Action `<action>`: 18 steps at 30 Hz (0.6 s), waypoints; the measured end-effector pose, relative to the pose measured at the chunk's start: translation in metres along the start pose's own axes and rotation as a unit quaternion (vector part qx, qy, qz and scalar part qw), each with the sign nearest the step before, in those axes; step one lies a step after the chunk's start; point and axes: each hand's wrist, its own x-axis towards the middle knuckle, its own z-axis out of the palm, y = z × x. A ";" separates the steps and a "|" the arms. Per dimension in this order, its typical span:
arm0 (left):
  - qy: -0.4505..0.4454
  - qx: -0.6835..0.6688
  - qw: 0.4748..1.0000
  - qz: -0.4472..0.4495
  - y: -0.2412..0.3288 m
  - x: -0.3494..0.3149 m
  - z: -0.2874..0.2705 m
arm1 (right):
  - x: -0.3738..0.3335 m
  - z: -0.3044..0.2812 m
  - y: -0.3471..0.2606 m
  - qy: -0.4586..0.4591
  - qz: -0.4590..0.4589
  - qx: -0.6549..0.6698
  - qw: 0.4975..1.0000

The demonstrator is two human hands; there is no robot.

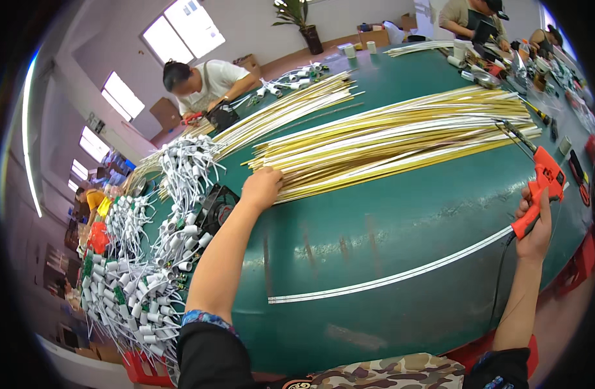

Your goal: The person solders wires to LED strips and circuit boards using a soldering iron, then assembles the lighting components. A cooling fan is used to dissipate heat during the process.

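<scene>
While gripping: orange soldering gun, strips.

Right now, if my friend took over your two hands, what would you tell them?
Left hand: reaching out, resting on the near end of the big pile of yellow and white strips on the green table.
Right hand: gripping the handle of the orange glue gun, held up at the table's right edge, nozzle pointing away.
One long white strip lies alone on the table in front of you, between both hands.
A heap of white cables with plugs sits to the left.
Done: one strip is laid out. Left: the large pile remains.
</scene>
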 end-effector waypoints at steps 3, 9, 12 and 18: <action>0.087 -0.013 0.996 0.026 0.011 -0.010 -0.019 | 0.004 -0.002 -0.005 -0.012 -0.001 -0.003 1.000; 0.137 -0.101 0.985 0.030 0.023 -0.031 -0.037 | 0.004 -0.003 -0.004 -0.018 0.003 -0.011 1.000; 0.170 -0.209 0.963 0.013 0.024 -0.041 -0.048 | 0.003 -0.002 -0.002 -0.010 0.006 -0.013 1.000; 0.230 -0.276 0.930 0.073 0.029 -0.056 -0.068 | 0.001 0.001 -0.006 -0.001 -0.006 -0.020 1.000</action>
